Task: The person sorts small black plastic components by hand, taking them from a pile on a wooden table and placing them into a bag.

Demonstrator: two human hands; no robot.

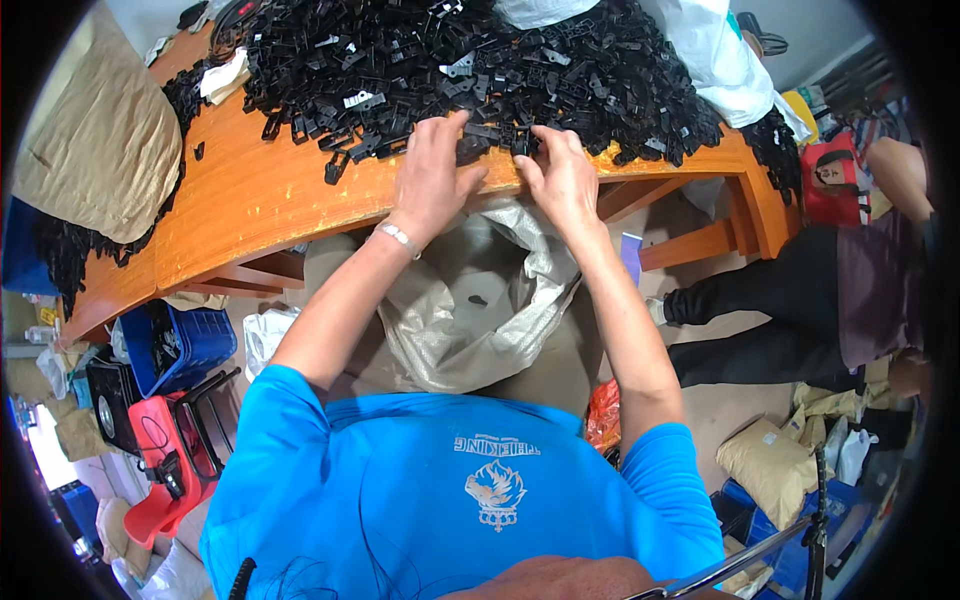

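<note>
Steadily side by side, a person's two bare hands reach forward to the near edge of a wooden table [270, 205], both forearms slanting up from the short blue sleeves of a shirt [400, 480]. Seen from the middle of the view, the left hand [432, 178] lies between 11 and 12 o'clock, back upward, a pale band [398, 238] at its wrist; the right hand [565, 180] lies toward 1 o'clock, knuckles up, thumb turned inward.

Beyond the fingers, a broad heap of black plastic parts [500, 70] spreads across the table at 12 o'clock, its lower fringe reaching the hands. A pale woven sack [440, 350] gapes open over the lap, below the table's edge and between the forearms. A brown paper sack [95, 140] stands at 10 o'clock, a white bag [705, 60] between 1 and 2. Farther out are a blue crate [205, 345] at 9 o'clock, a red chair [155, 425] at 8, and, at 3, another person [760, 320] in dark trousers.

At the left hand the grip is parted, thumb well away from the fingers, with black parts beside the gap. At the right, thumb and forefinger bracket a dark piece at the heap's fringe; whether they pinch it cannot be told.
</note>
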